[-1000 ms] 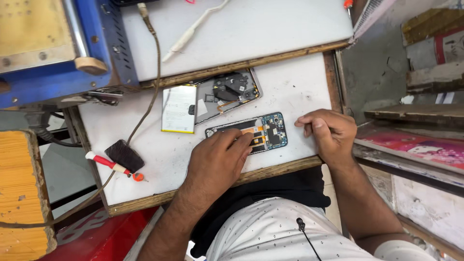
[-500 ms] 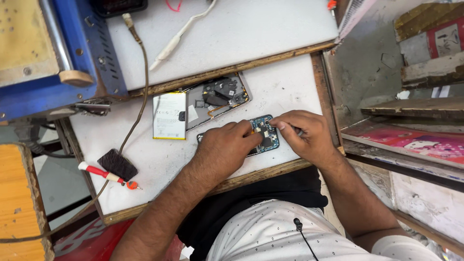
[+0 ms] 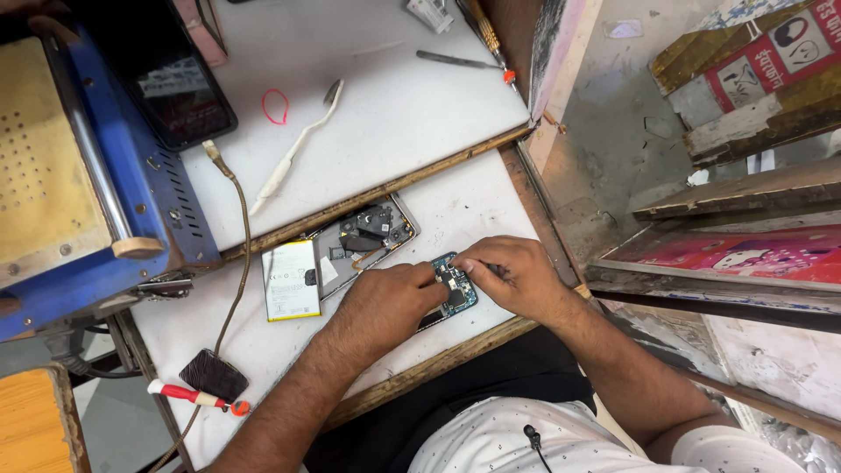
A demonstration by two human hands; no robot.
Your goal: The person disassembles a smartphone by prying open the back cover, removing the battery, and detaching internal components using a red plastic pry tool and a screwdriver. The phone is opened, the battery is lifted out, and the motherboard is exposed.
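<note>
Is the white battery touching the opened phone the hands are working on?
Apart. The head view shows bare white table between the white battery and the opened phone, which lies under the left hand and right hand.

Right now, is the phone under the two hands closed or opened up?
Opened up. The phone has no back cover: its circuit board lies bare between left hand and right hand.

A small flat blue-green phone circuit board [image 3: 457, 291] with black and shiny parts lies flat on the white desk top [image 3: 473, 210], close to the desk's front wooden edge and nearer its right side. Much of the board is hidden; only its right end shows.
</note>
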